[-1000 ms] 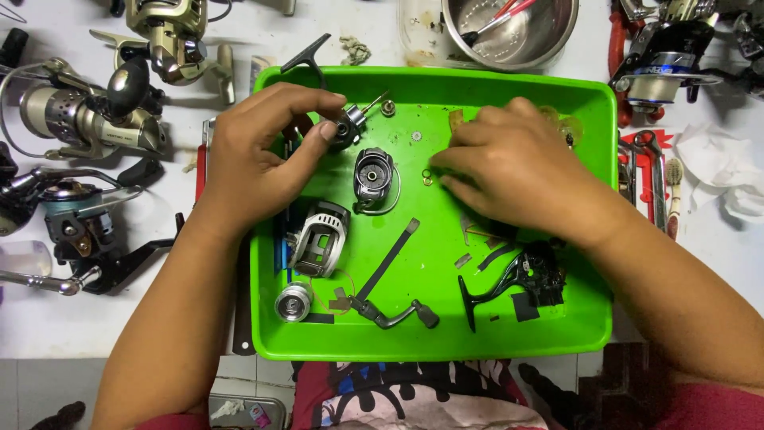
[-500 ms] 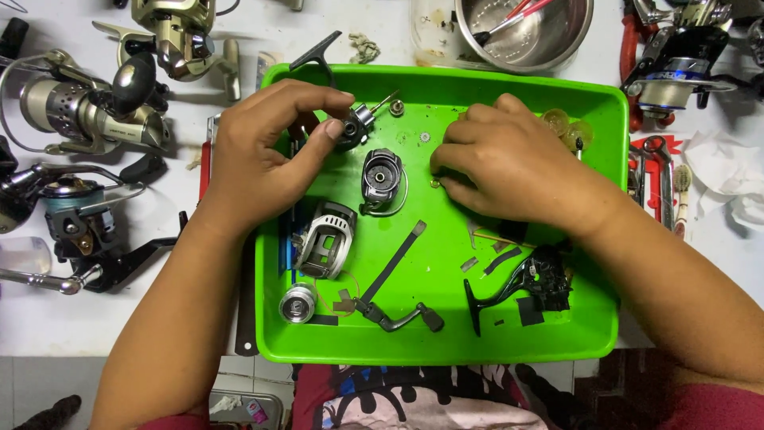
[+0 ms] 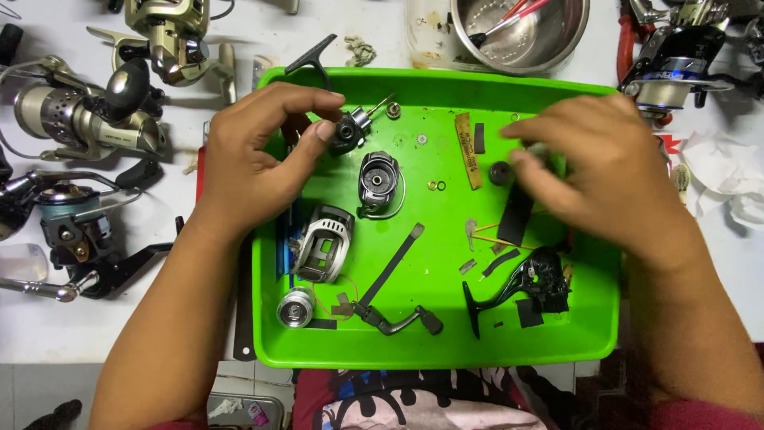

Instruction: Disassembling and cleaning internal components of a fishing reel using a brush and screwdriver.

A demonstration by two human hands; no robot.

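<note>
Head cam, looking straight down: I see a green tray (image 3: 434,350) on a white bench (image 3: 119,334), full of fishing-reel parts. My left hand (image 3: 263,159) sits over the tray's upper-left corner, thumb & forefinger pinched on a small dark reel part w/ a thin shaft (image 3: 350,131), held just above the tray floor. Right hand (image 3: 593,171) hovers over the upper-right of the tray, fingers curled together at the tips near a small black round knob (image 3: 501,173); it's blurred, so I can't tell if it's gripping anything.

Between the hands, approx. tray centre: a grey side-plate housing (image 3: 378,179) lying flat. Below the left hand, a silver reel frame (image 3: 322,243), and nearer the front edge a silver spool (image 3: 294,308). A black handle arm (image 3: 394,283) lies diagonal across the middle-front. Front right: a black crank assy (image 3: 529,283) w/ dark scraps of tape round it. A tan strip (image 3: 469,151) lies near the knob.

Off-tray, left side of the bench: several spinning reels (image 3: 79,119). Top, beyond the tray: a steel bowl (image 3: 549,40). Far right: crumpled white tissue (image 3: 724,171).
</note>
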